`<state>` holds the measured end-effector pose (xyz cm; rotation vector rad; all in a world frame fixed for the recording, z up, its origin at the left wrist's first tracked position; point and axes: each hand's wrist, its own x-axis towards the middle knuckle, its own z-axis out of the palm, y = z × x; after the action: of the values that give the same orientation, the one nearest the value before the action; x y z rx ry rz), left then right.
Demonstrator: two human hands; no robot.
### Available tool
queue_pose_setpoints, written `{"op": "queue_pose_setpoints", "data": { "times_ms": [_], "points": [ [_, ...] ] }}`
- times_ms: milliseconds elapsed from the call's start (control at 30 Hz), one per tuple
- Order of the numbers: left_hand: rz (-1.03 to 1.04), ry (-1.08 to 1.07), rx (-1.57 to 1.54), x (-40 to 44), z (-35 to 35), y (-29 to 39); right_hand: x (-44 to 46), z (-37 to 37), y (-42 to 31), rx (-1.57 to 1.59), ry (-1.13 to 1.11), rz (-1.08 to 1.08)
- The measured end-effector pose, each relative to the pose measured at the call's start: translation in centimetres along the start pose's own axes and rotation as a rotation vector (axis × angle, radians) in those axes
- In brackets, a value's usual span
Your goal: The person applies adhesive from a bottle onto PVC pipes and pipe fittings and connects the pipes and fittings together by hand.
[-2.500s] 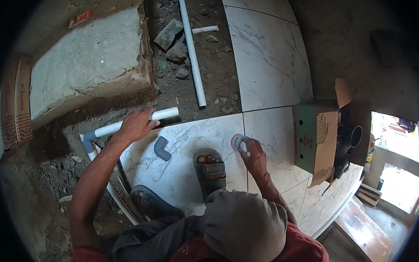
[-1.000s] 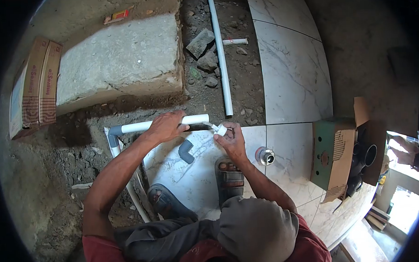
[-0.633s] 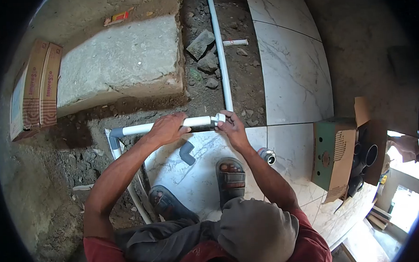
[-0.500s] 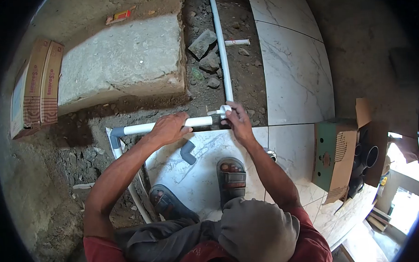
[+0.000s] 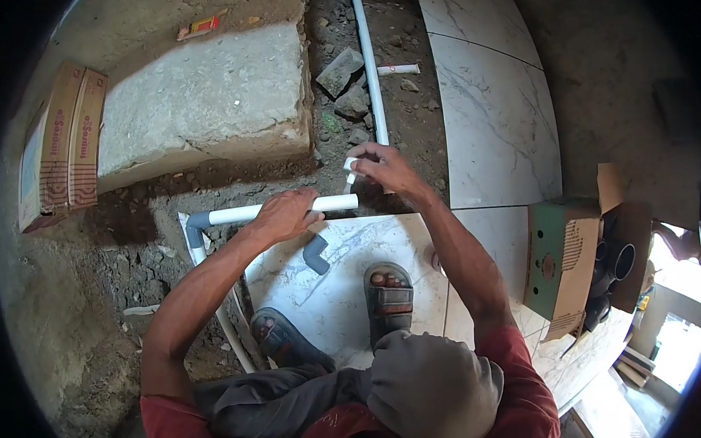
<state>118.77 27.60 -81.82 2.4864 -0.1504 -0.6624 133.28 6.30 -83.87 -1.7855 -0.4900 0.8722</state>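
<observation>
My left hand is wrapped round a white pipe near its open right end. At its left end the pipe fits into a grey elbow. My right hand pinches a white cap with a short applicator stem pointing down. The stem's tip is just above the pipe's open end; whether it touches cannot be made out. A loose grey elbow lies on the marble-look tile below my left hand.
A long white pipe runs along the dirt trench beside broken stones. A concrete slab and tile boxes are at left. An open carton with black fittings stands at right. My sandalled feet are on the tile.
My right hand has moved up and slightly left, turning the cap so its stem now points down instead of left. My left hand stays on the pipe.
</observation>
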Motion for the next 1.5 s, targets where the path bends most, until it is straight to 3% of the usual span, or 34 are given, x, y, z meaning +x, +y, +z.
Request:
{"op": "queue_pose_setpoints", "data": {
  "times_ms": [133,233,367,633,1033,1133,1200,1267,1333,1500],
  "points": [
    [0.001,0.007,-0.005,-0.2,-0.4,0.3,-0.1,-0.6,-0.1,0.118,0.052,0.084],
    [-0.008,-0.012,-0.010,-0.1,-0.8,0.5,-0.4,-0.1,0.3,0.028,0.004,0.184],
    [-0.052,-0.052,-0.032,-0.2,-0.7,0.3,-0.5,0.9,2.1,0.048,-0.008,0.197],
    [-0.029,-0.016,-0.023,-0.4,-1.1,0.6,-0.9,1.7,5.0,0.392,0.009,0.226],
    [-0.053,-0.024,-0.031,-0.1,-0.8,-0.1,-3.8,2.3,6.3,0.427,0.014,0.332],
    [-0.013,0.048,-0.022,-0.3,-0.5,-0.5,-5.1,2.9,5.8,0.616,0.108,0.299],
    [0.022,0.103,-0.019,-0.3,-0.6,-0.5,-6.1,3.2,4.9,0.575,0.176,0.270],
    [-0.058,-0.013,-0.020,-0.2,-1.1,-0.2,-7.3,3.7,4.6,0.536,0.242,0.239],
    [-0.033,0.022,-0.020,-0.2,-0.7,-0.5,-8.5,4.2,4.5,0.466,0.355,0.069],
    [0.002,0.042,-0.009,-0.2,-0.5,-0.5,-9.7,6.1,4.7,0.501,0.426,0.004]
  ]
}}
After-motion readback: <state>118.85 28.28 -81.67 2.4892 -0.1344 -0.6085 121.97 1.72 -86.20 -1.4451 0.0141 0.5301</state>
